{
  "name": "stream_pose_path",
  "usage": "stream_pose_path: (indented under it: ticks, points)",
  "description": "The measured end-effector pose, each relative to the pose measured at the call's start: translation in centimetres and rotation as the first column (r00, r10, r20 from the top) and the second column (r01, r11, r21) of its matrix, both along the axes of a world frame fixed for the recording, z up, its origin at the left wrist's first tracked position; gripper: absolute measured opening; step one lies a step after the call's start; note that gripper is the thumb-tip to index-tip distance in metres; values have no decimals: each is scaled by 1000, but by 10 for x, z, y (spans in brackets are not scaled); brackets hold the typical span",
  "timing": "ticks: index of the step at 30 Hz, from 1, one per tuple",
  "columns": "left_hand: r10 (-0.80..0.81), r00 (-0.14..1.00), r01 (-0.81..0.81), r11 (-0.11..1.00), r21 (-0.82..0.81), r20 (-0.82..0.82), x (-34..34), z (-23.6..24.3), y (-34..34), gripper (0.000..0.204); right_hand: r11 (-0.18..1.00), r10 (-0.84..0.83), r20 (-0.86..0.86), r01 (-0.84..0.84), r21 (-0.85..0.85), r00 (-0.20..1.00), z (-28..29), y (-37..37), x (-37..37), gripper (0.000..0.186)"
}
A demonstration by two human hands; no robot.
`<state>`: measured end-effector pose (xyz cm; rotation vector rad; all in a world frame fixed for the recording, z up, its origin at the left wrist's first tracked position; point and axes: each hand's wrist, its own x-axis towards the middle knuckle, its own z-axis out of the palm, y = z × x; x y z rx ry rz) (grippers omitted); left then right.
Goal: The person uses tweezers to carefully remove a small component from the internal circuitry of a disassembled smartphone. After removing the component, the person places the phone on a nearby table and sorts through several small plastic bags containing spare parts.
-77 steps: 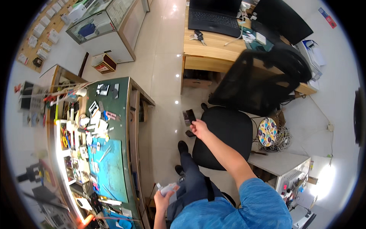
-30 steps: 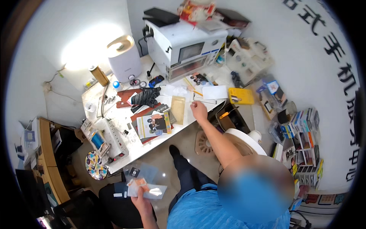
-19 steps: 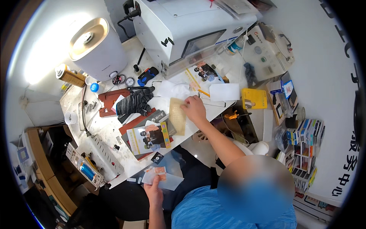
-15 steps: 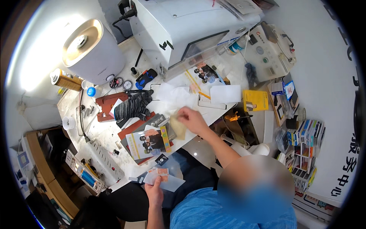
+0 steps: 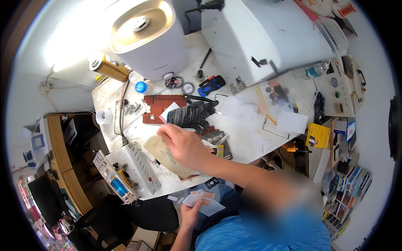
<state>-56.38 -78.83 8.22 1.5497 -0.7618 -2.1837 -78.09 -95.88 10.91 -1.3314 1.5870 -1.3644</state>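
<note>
A pale yellow sheet (image 5: 161, 157), blurred by motion, hangs from the closed fingers of my right hand (image 5: 182, 146). It hides most of the printed photo sheet underneath; only that sheet's yellow-edged corner (image 5: 218, 150) shows beside my wrist. Just behind my right hand lies a grey-black knitted glove (image 5: 188, 116). Lower down, over my lap, my left hand (image 5: 190, 214) pinches a small white piece (image 5: 191, 198) together with an orange-printed piece (image 5: 207, 195). A clear or whitish sheet (image 5: 212, 207) lies below these pieces, and a small black square card (image 5: 211, 182) is close by.
A white cylindrical appliance (image 5: 155, 54) and a large white machine (image 5: 259, 37) stand at the back. Toward the left are a slotted white metal box (image 5: 138, 167), a brown tray (image 5: 161, 109) and a blue-capped bottle (image 5: 141, 87). A yellow card (image 5: 317, 135) is at the right.
My right hand has carried the pale yellow sheet leftward, over the printed photo sheet. My left hand keeps its hold on the small pieces. The whole view has shifted, with the bench now further right.
</note>
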Motion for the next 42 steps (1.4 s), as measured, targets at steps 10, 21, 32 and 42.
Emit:
stream_pose_path:
  ticks: [10, 21, 32, 42]
  points:
    - [233, 972, -233, 972, -10, 22, 17, -21, 18, 46, 942, -336, -465, 285, -177, 819, -61, -21, -32, 38]
    - [74, 992, -67, 995, 72, -101, -29, -22, -3, 39, 880, -327, -810, 468, -74, 486, -121, 148, -146, 32]
    - [162, 985, -161, 987, 9, -54, -91, 1, -53, 44, 658, -696, -293, 746, 107, 656, -44, 172, -125, 8]
    - [80, 979, -87, 996, -31, -187, -136, -14, -73, 51, 973, -215, -538, 227, -44, 815, -27, 188, -58, 23]
